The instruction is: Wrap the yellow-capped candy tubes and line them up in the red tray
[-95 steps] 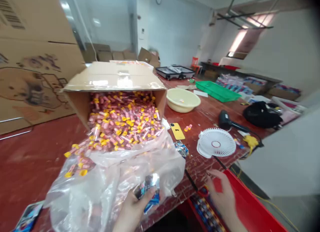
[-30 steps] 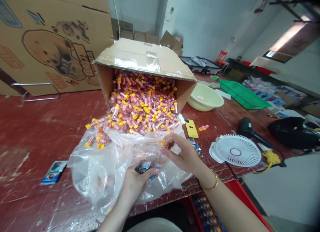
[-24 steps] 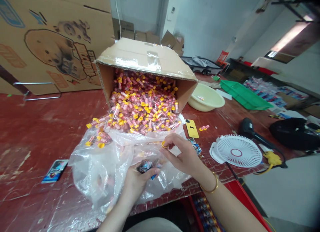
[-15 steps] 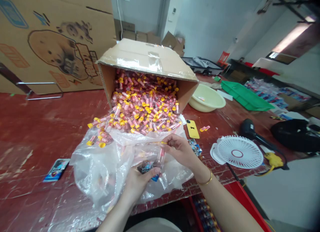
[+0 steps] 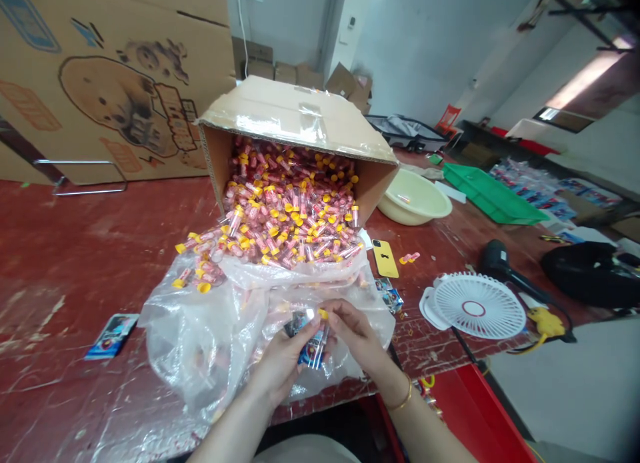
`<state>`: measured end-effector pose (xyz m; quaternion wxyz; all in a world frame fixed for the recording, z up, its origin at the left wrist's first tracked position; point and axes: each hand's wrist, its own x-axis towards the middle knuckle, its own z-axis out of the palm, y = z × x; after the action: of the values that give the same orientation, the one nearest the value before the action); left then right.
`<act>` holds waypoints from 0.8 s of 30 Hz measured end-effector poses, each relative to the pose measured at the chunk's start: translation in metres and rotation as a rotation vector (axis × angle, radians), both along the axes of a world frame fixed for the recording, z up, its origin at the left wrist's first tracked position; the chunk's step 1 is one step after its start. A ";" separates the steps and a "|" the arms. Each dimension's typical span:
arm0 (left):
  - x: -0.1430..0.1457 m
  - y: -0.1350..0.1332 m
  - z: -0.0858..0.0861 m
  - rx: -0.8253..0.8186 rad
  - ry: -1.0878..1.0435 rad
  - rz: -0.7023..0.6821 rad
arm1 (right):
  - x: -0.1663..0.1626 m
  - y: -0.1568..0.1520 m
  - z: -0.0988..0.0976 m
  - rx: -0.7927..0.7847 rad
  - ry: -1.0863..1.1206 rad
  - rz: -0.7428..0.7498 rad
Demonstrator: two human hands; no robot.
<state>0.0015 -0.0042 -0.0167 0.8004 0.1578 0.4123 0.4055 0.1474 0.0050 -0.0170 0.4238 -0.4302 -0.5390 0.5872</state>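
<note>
In front of the box, my left hand [image 5: 283,360] is closed around a small blue printed packet [image 5: 313,356], its thumb lying over the upper part. My right hand [image 5: 353,333] meets it from the other side and pinches a yellow cap [image 5: 323,314] at the packet's top edge. A clear tube seems to lie against the packet below that cap, but fingers and glare hide most of it. Beyond both hands, a heap of pink-filled clear tubes [image 5: 285,216] with yellow caps spills from a tipped cardboard box [image 5: 300,120] onto a plastic bag [image 5: 200,336].
Blue packets [image 5: 113,336] lie at left. To the right are a yellow phone [image 5: 385,258], a loose tube [image 5: 410,257], a pale basin [image 5: 415,196], a white fan [image 5: 475,306], a black hair dryer [image 5: 505,266] and a green tray [image 5: 495,193]. A red bin [image 5: 470,410] stands below the table edge.
My right hand has come down and closer to the left, bringing its pinch to the packet's top. My left hand has risen slightly, and the packet now faces up more.
</note>
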 end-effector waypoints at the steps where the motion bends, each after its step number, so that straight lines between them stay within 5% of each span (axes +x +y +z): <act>1: 0.002 0.001 0.002 -0.005 -0.004 0.009 | -0.002 -0.006 0.001 0.022 0.002 0.020; 4: 0.004 0.003 0.009 -0.023 0.013 0.014 | -0.011 -0.020 0.003 0.057 -0.030 0.072; 9: -0.002 -0.001 0.019 0.091 0.074 -0.028 | -0.017 -0.022 0.005 0.182 -0.169 -0.077; 24: -0.004 -0.010 0.022 0.206 0.164 -0.067 | -0.013 -0.018 0.007 0.317 -0.191 -0.062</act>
<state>-0.0029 -0.0146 0.0050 0.7566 0.2855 0.4272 0.4045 0.1344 -0.0132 -0.0105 0.4511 -0.4282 -0.6489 0.4384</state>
